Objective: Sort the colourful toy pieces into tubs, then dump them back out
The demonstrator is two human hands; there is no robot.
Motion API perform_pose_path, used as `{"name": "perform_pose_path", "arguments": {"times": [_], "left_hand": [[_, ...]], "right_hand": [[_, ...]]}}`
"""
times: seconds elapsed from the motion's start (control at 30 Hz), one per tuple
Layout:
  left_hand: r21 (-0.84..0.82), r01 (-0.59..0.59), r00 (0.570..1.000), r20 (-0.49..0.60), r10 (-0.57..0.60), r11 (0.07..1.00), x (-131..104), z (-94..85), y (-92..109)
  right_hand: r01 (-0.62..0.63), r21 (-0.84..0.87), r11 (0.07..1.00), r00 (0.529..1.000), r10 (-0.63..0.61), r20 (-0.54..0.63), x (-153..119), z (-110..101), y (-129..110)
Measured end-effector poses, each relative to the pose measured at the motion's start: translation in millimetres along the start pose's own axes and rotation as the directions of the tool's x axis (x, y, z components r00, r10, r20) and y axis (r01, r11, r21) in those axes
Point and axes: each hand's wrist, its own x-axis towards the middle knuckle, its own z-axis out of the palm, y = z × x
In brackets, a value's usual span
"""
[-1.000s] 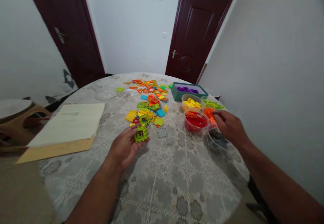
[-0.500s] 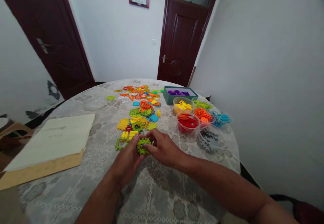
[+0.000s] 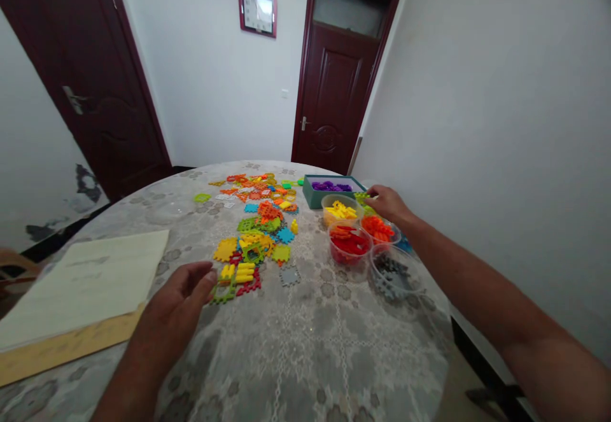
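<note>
My right hand (image 3: 389, 205) reaches over the far right tub of green pieces. Its fingers are pinched at a green plastic building piece (image 3: 361, 198); the fingertips are partly hidden. On the left, my left hand (image 3: 179, 301) hovers low over the cloth with bent fingers, thumb apart, holding nothing. Beside its fingertips lie a green square frame piece (image 3: 223, 293) and yellow stick-like pieces (image 3: 245, 272). Behind them spreads a loose pile of toothed plastic pieces, including a yellow plate (image 3: 226, 249), a green ring-shaped piece (image 3: 252, 254) and a blue plate (image 3: 285, 235).
Clear tubs hold yellow pieces (image 3: 342, 211), red pieces (image 3: 351, 242), orange pieces (image 3: 379, 228) and grey pieces (image 3: 395, 274). A dark green box (image 3: 315, 199) contains purple pieces. Paper sheets (image 3: 95, 275) lie at left. A grey plate (image 3: 289, 275) lies mid-table.
My hands have parted. The right moved far right to the green tub; the left drew back leftward. The green toothed piece is gone from between them, and the view has tilted up slightly.
</note>
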Motion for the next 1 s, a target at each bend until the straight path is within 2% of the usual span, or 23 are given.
{"name": "perform_pose_path", "arguments": {"times": [0.07, 0.17, 0.3, 0.4, 0.53, 0.6, 0.67, 0.73, 0.8, 0.87, 1.0], "left_hand": [[0.235, -0.066, 0.996, -0.047, 0.079, 0.970, 6.9, -6.8, -9.2], [0.439, -0.115, 0.990, -0.028, 0.141, 0.891, 14.0, -10.8, -19.5], [0.574, -0.128, 0.991, 0.043, 0.127, 0.808, 22.5, -16.6, -30.7], [0.623, -0.139, 0.989, 0.049, 0.138, 0.770, 28.9, -23.3, -41.6], [0.675, -0.154, 0.987, 0.066, 0.149, 0.721, 25.4, -25.7, -50.8], [0.717, -0.141, 0.989, 0.071, 0.130, 0.683, 18.8, -23.3, -49.6], [0.759, -0.133, 0.991, 0.089, 0.101, 0.637, 12.9, -19.7, -45.3], [0.790, -0.140, 0.990, 0.110, 0.088, 0.597, 8.8, -15.3, -39.8], [0.799, -0.143, 0.990, 0.125, 0.072, 0.583, 6.0, -9.9, -34.7], [0.783, -0.175, 0.983, 0.167, 0.071, 0.596, 4.5, -3.0, -30.9], [0.724, -0.258, 0.963, 0.247, 0.108, 0.639, 5.9, 13.3, -27.8]], "right_hand": [[-0.044, -0.045, 0.998, 0.999, 0.042, -0.031, 21.7, 1.3, 16.6], [-0.093, -0.090, 0.992, 0.996, 0.092, -0.023, 37.7, 9.8, 29.2], [-0.128, -0.107, 0.986, 0.992, 0.128, -0.012, 39.5, 19.2, 32.0], [-0.113, -0.096, 0.989, 0.993, 0.109, -0.044, 29.5, 16.3, 24.6], [-0.001, -0.012, 1.000, 0.995, 0.000, -0.100, -12.3, 9.8, -7.8], [0.133, 0.122, 0.984, 0.983, -0.116, -0.141, -48.1, 11.3, -34.2], [0.271, 0.255, 0.928, 0.962, -0.255, -0.094, -90.1, 17.3, -63.9], [0.383, 0.356, 0.853, 0.910, -0.414, 0.014, -131.8, 28.6, -93.3], [0.464, 0.431, 0.774, 0.823, -0.557, 0.114, -165.9, 45.0, -119.0], [0.523, 0.398, 0.754, 0.772, -0.617, 0.153, -187.8, 64.6, -138.3], [0.517, 0.166, 0.840, 0.815, -0.542, 0.204, -202.2, 96.4, -155.1]]}}
